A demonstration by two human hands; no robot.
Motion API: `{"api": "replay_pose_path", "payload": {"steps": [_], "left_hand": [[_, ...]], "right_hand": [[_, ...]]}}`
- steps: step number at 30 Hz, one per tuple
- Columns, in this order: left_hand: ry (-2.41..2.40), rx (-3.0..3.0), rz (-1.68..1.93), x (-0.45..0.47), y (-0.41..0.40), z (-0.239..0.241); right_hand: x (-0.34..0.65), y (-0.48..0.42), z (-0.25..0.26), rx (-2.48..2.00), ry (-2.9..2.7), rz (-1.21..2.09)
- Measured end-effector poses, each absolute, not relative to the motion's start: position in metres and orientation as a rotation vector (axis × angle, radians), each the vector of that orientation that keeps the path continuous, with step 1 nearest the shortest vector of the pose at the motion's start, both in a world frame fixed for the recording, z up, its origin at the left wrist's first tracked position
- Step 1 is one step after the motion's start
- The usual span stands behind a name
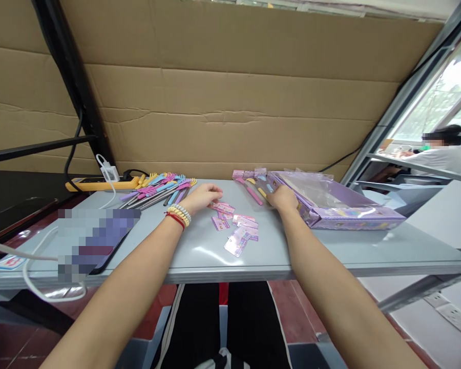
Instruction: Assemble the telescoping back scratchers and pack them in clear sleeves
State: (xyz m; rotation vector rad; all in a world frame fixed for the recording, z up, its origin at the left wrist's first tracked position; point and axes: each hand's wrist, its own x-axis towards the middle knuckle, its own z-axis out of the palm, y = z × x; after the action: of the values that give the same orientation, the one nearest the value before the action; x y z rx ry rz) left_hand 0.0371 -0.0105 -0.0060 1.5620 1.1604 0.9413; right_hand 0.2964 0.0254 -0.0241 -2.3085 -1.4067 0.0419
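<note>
My left hand [205, 198] hovers at the small pink cards [223, 207], fingers loosely curved, a gap before the thumb, and nothing visible in it. More pink and lilac cards [238, 241] lie scattered nearer the table edge. My right hand [284, 199] is closed beside the purple box [315, 218], its fingertips over clear-bagged sticks; what they grip is hidden. Those bagged sticks [252, 193] have pink, yellow and blue handles and printed header cards at the top. Left of my left hand sits a pile of colourful back scratchers [157, 192] with metal rods and claw-shaped ends.
A phone [109, 241] with a blurred screen lies at the left, near a white cable [42, 292]. A yellow power strip [96, 183] with a white charger stands behind. Cardboard [234, 102] walls the back. Another person [441, 154] sits at the far right.
</note>
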Motion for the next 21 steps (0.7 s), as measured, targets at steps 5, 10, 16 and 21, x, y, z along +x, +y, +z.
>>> {"api": "replay_pose_path", "payload": {"steps": [5, 10, 16, 21], "left_hand": [[1.183, 1.598, 0.909, 0.036, -0.009, -0.008], [1.18, 1.605, 0.911, 0.035, -0.009, -0.009], [1.203, 1.667, 0.894, 0.036, -0.008, -0.009], [1.25, 1.776, 0.857, 0.034, -0.006, -0.011]], "right_hand": [[0.289, 0.025, -0.029, -2.345, -1.381, -0.031], [0.28, 0.025, -0.035, -2.378, -1.477, -0.299], [0.28, 0.027, -0.035, -2.352, -1.452, -0.398], [0.29, 0.032, -0.035, -2.286, -1.446, -0.157]]}}
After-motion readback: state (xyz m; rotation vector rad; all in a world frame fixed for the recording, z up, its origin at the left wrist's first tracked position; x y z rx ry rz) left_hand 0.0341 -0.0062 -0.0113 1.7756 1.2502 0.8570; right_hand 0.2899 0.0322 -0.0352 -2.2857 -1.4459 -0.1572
